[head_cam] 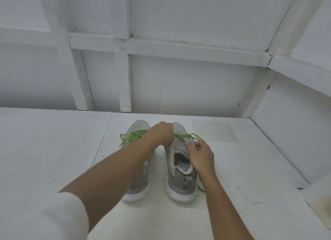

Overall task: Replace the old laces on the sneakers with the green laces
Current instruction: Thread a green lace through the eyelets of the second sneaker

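White sleeve [59, 220] nearest; fingers of the left hand [162, 135] clamp green cord laces [130, 136], while the right hand [201, 156] pinches the grey mesh sneaker [180, 183] by its eyelet edge.

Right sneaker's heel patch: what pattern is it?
Black-and-white zigzag stripes on the heel patch, seen best in the head view.

Two grey sneakers [180, 175] stand side by side, green laces [132, 135] draped across.

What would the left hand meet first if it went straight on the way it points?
Likely the toe of the right sneaker, just beyond the left hand, near the green lace; its height above the shoe is unclear.
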`<state>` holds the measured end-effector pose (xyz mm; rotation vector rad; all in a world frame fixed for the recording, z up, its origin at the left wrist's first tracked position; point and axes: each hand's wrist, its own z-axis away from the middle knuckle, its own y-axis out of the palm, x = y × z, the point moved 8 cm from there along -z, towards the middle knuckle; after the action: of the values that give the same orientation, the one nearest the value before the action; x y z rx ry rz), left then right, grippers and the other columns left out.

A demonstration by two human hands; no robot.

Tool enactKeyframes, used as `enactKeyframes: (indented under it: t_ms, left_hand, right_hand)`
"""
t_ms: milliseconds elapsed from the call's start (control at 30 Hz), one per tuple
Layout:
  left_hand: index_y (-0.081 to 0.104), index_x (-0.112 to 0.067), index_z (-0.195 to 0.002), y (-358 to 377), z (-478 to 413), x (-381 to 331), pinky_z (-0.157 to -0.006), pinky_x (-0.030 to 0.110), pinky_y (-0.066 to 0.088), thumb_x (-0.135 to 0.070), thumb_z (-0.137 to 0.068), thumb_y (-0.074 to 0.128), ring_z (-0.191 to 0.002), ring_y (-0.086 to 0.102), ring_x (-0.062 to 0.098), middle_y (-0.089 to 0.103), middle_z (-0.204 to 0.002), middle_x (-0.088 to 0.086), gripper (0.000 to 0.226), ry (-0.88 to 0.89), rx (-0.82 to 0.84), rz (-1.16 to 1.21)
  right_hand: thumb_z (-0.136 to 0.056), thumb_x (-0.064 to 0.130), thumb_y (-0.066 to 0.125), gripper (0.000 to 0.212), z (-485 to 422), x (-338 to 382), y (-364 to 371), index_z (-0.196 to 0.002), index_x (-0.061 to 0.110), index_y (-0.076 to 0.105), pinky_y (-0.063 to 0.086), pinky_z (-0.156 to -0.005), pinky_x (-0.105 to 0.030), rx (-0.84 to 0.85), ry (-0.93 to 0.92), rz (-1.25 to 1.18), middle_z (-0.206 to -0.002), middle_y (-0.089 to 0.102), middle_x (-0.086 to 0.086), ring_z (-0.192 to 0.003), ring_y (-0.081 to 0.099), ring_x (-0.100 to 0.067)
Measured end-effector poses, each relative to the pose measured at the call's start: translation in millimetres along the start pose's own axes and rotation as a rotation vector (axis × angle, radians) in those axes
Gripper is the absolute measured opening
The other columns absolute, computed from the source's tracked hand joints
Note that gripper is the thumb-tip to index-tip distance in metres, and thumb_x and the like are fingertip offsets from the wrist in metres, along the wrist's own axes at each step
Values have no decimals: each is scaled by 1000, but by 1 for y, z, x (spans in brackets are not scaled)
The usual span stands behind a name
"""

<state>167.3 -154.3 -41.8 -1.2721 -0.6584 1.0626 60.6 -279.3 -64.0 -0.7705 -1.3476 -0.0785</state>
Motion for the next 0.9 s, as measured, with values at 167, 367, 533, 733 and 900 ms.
enactKeyframes:
  t_ms: [167,367,533,733,900]
  left_hand:
    - [63,0,-90,-50,4,16,-68,31,43,-8,-89,53,-92,60,32,66,-94,12,13,1,-46,-57]
    - [72,1,-96,-185,31,69,-74,32,46,-17,-89,53,-93,62,31,71,-94,13,27,-138,-427,208]
    - [71,-2,-89,-201,49,74,-51,24,35,-20,-91,51,-59,46,10,56,-63,-6,28,-175,-532,433]
    - [65,-9,-70,-209,64,88,-49,22,33,-21,-86,48,-55,45,13,67,-74,-2,26,-142,-602,702]
    - [64,-13,-68,-210,71,82,-53,23,35,-24,-87,49,-56,44,15,69,-80,1,27,-117,-609,764]
  right_hand:
    - [-90,29,59,16,0,-2,0,-84,15,59,44,-62,-27,-7,4,-24,-79,61,4,-74,58,-15]
    - [-92,30,58,18,1,0,0,-84,15,58,40,-57,-23,-17,4,-25,-79,60,5,-71,55,-9]
    - [-93,30,57,17,1,0,0,-84,15,57,39,-56,-22,-14,-1,-16,-78,60,6,-71,55,-9]
    - [-94,29,56,16,2,1,1,-84,17,55,38,-55,-22,-10,-2,-12,-77,58,8,-69,53,-6]
    - [-93,28,56,16,2,1,0,-84,15,56,39,-56,-22,-14,0,-30,-77,58,8,-71,55,-10]
